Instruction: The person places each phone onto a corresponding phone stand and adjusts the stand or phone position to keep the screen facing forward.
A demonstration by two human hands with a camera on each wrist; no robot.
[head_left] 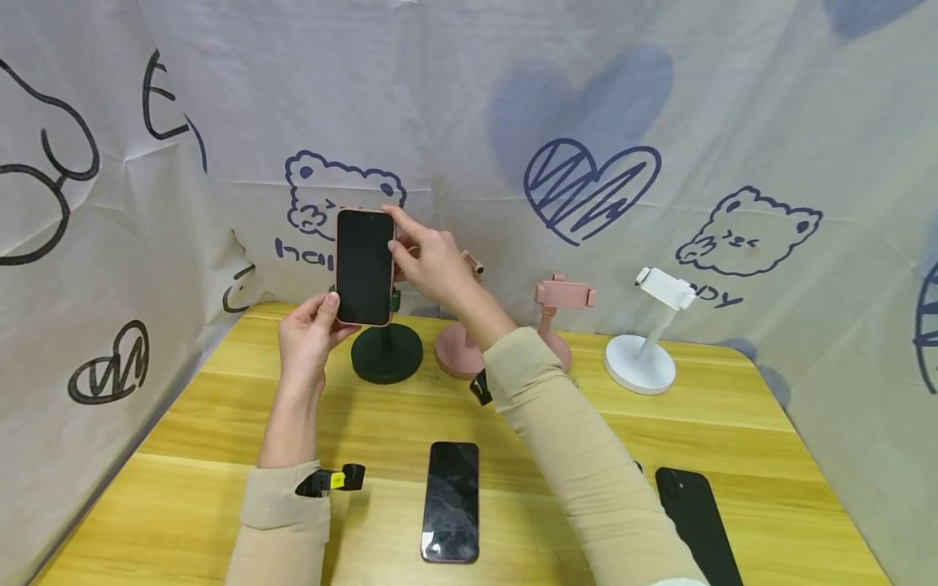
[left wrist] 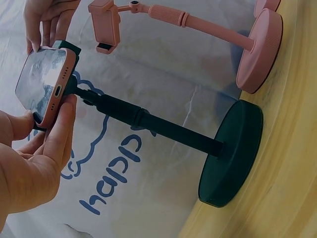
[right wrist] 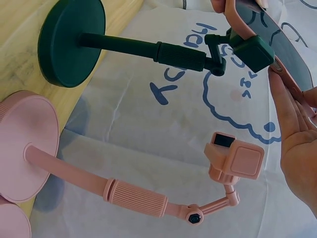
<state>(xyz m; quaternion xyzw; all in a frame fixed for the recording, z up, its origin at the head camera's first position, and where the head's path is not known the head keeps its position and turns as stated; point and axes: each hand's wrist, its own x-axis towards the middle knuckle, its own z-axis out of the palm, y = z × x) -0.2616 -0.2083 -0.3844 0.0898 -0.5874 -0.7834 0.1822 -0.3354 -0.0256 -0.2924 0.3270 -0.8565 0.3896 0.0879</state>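
Note:
A smartphone (head_left: 365,268) with a pink edge and dark screen stands upright at the clamp (right wrist: 253,52) of a dark green phone stand (head_left: 387,356). My left hand (head_left: 308,332) grips the phone low on its left side, thumb at the front edge and fingers behind. Up at the opposite corner, my right hand (head_left: 437,264) holds the phone between thumb and fingers, the index finger lying on the top edge. In the left wrist view, the clamp's end (left wrist: 68,47) overlaps the phone's side. Most of the clamp is hidden behind the phone in the head view.
Right of the green stand are two pink phone stands, one nearer (head_left: 456,352) and one farther (head_left: 564,295), then a white one (head_left: 640,364). A second smartphone (head_left: 450,502) lies face up on the wooden table (head_left: 183,488). A black phone (head_left: 696,521) lies at the right.

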